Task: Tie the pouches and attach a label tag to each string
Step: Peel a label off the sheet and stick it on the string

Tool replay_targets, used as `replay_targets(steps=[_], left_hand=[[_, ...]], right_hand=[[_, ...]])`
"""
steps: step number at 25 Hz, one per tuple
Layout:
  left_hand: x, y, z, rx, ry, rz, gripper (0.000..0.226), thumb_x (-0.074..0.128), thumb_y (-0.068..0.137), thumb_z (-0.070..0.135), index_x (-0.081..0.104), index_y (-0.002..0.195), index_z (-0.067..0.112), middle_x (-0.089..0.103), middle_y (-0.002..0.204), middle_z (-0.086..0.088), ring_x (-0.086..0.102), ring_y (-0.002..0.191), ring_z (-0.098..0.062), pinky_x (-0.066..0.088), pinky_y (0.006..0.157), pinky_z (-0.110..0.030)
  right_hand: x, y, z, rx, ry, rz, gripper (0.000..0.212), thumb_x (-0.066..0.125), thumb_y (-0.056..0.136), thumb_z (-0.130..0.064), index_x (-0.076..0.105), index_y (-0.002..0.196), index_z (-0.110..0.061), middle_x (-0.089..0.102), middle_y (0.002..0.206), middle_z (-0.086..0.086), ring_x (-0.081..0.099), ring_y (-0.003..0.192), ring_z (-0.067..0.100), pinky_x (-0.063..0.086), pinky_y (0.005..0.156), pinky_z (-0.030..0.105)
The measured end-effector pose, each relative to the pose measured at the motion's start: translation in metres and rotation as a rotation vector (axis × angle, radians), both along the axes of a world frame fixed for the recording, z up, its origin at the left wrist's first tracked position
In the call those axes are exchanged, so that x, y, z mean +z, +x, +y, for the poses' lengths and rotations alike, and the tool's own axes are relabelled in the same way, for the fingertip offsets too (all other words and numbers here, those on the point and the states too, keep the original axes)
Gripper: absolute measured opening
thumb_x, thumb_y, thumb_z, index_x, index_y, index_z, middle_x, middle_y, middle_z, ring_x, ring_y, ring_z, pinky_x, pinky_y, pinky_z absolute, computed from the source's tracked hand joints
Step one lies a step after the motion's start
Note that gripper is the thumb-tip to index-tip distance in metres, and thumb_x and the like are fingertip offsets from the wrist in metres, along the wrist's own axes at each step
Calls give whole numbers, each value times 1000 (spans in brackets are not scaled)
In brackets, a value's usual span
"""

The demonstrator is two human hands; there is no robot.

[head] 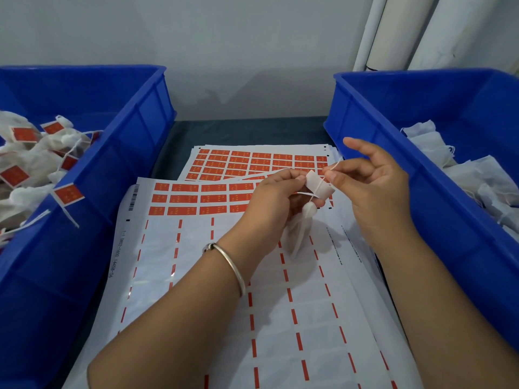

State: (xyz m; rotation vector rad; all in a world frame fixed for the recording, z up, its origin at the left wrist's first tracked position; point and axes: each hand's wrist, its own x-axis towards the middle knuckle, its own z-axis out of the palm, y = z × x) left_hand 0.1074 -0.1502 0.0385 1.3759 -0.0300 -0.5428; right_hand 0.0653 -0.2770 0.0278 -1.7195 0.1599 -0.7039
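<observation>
Above the middle of the label sheet (252, 276), the left hand (269, 203) pinches a white tag (318, 188) and grips a pouch (300, 228) hanging below. The right hand (373, 181) pinches the string (332, 167) lying across the tag, other fingers spread. Blue bins (134, 153) flank both edges.

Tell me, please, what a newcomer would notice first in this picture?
Probably the two hands in the middle: the left hand holds a label tag and a hanging pouch, while the right hand pinches the string. Next, the bright blue bins on each side: the left bin holds tagged pouches, the right bin untagged ones.
</observation>
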Motion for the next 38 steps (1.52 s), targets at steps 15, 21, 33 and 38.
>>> replay_targets(steps=[15, 21, 33, 38], left_hand=[[0, -6, 4, -109, -114, -19, 21, 39, 96, 9, 60, 92, 12, 62, 98, -8, 57, 62, -12, 50, 65, -20], [-1, -5, 1, -76, -16, -60, 25, 51, 92, 19, 73, 81, 17, 67, 107, -11, 61, 79, -18, 49, 87, -34], [-16, 2, 2, -8, 71, -301, 16, 69, 81, 16, 68, 81, 32, 72, 75, 10, 67, 76, -3, 44, 66, -11], [-18, 7, 2, 77, 66, -297, 17, 68, 82, 17, 68, 74, 31, 69, 73, 23, 63, 73, 9, 44, 56, -4]], right_hand=[[-1, 1, 2, -70, 4, 35, 38, 74, 79, -11, 55, 93, -40, 69, 74, -21, 66, 82, -3, 47, 65, 4], [-2, 2, 1, -87, 21, 46, 37, 73, 80, -12, 55, 91, -42, 70, 76, -16, 68, 83, 3, 55, 70, 13], [-2, 2, 3, 32, 151, 56, 36, 70, 83, -11, 55, 104, -36, 71, 77, -11, 70, 84, 8, 55, 68, 16], [-6, 4, 4, 130, 143, 164, 49, 75, 76, -14, 50, 114, -31, 70, 90, -5, 69, 88, 7, 56, 71, 19]])
